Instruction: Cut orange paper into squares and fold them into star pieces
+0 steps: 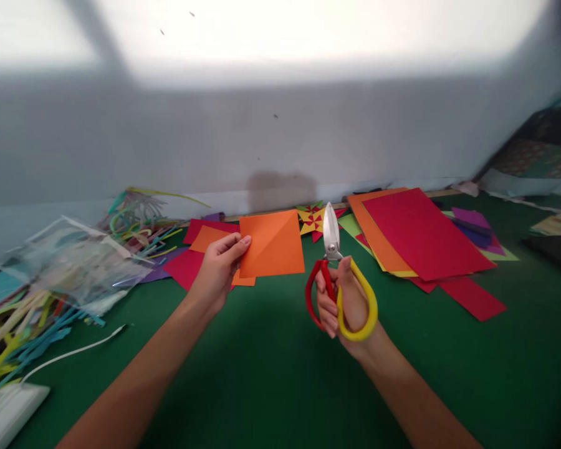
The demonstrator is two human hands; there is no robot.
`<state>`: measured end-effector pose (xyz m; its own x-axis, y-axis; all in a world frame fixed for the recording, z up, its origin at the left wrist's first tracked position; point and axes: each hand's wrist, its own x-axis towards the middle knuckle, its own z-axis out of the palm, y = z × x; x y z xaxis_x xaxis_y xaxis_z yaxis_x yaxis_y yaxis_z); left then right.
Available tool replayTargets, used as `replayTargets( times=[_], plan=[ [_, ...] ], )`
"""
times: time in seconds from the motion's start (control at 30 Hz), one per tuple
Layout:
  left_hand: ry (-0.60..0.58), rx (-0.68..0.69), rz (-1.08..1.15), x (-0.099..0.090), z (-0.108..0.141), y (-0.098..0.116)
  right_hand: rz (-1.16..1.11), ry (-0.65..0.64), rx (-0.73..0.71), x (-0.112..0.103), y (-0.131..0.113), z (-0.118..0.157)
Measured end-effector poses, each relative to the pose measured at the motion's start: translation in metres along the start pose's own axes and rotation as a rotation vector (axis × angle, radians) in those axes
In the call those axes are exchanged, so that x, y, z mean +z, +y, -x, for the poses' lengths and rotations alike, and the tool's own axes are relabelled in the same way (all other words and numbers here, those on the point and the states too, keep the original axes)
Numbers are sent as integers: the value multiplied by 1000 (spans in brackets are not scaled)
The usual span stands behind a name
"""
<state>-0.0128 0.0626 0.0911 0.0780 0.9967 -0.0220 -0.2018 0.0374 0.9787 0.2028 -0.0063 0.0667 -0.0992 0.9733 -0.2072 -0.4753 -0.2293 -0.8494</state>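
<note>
Between the thumb and fingers of my left hand (221, 265) is an orange paper square (273, 243), pinched at its left edge. A faint diagonal crease runs across it. My right hand (341, 299) is wrapped through the handles of a pair of scissors (331, 234), one handle red and the other yellow. Their blades point up and look closed together, to the right of the square and apart from it. Behind the square lie red and orange paper pieces (187, 265), partly hidden by my left hand. Yellow and red pinwheel-like paper shapes (312, 219) rest near the wall.
Large red paper sheets (425, 237) lie over orange ones at the right, with purple paper (471, 219) beyond. Thin coloured strips (19, 337) and a clear plastic bag (88, 255) crowd the left. A white power bank-like box (14, 405) with a cable sits at the front left.
</note>
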Motion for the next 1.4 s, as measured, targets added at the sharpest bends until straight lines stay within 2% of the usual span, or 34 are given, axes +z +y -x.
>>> replayTargets(
  times=[0.07,0.13,0.17,0.2,0.23,0.3,0.37,0.47,0.53,0.6,0.63,0.73,0.8,0.9,1.17,1.3,1.4],
  plan=[
    [-9,-41,74,0,-1,-1,336,87,-124,-14,-3,-8],
    [-18,-70,114,1,-1,-3,917,263,-264,-31,-6,-18],
    [-24,-71,118,1,-1,-4,1221,387,-296,-40,-7,-22],
    [-32,-62,110,1,-1,-5,1470,480,-268,-48,-9,-26],
    [-42,-49,92,0,-1,-6,1645,474,-189,-55,-10,-30],
    [-68,-15,34,-1,-1,-8,1820,419,-44,-68,-11,-34],
    [-86,22,-41,-1,-1,-9,1885,301,-78,-78,-13,-35],
    [-97,82,-158,0,-1,-11,1887,238,-227,-82,-16,-30],
    [-110,115,-213,2,0,-13,1790,327,-363,-75,-18,-25],
    [-133,132,-249,6,2,-17,1517,442,-516,-62,-17,-21],
    [-144,136,-267,8,3,-20,1304,395,-543,-55,-14,-20],
    [-178,135,-360,14,6,-30,607,98,-393,-38,-2,-22],
    [-202,132,-419,18,7,-37,396,37,-313,-35,7,-27],
    [-183,127,-383,22,6,-46,339,61,-316,-40,16,-34],
    [-178,135,-366,21,2,-52,481,197,-361,-49,22,-41],
    [-127,128,-394,15,-3,-54,547,214,-419,-50,23,-42],
    [-65,174,-517,2,-13,-44,538,218,-413,-50,22,-42]
  ],
)
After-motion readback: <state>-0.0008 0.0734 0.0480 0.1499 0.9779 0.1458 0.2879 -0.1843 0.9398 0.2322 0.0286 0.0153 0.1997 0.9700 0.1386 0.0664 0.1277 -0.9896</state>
